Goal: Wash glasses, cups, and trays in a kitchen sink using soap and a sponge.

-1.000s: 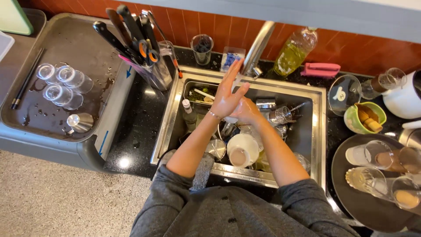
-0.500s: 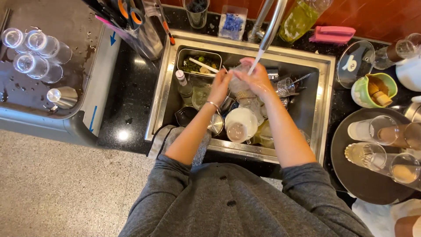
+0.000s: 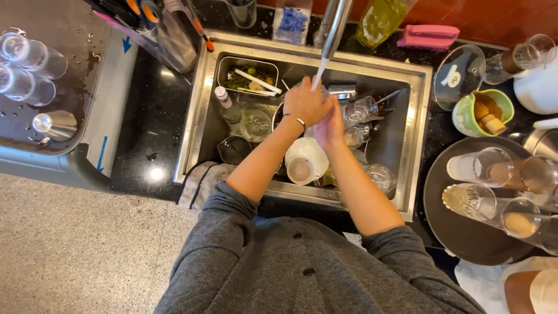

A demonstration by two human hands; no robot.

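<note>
1. Head view, hands: the left hand point(image 3: 306, 104) and the right hand point(image 3: 329, 123) meet at the upper middle of the frame, inside the steel sink point(image 3: 418, 145), right under the water stream point(image 3: 318, 74) that falls from the faucet point(image 3: 336, 23). The left hand lies over the right; whether either grip closes on anything I cannot tell, since the fingers cover each other and no held item shows clearly.

2. Head view, what is nearest: just below the hands sits a white bowl point(image 3: 307, 158). To the right lie clear glasses point(image 3: 366, 109), and to the left a small bottle point(image 3: 225, 104) stands by a metal tray of scraps point(image 3: 247, 78).

3. Risk, as a judgement: the sink is crowded with glassware, so a wet, slipping hand or elbow could knock the glasses together and chip them. Water striking the hands could also splash onto the dark counter point(image 3: 151, 122).

4. Orientation: the stream runs as a slanted line, from upper right down to lower left in the frame. The forearms point up the frame toward the faucet.
</note>
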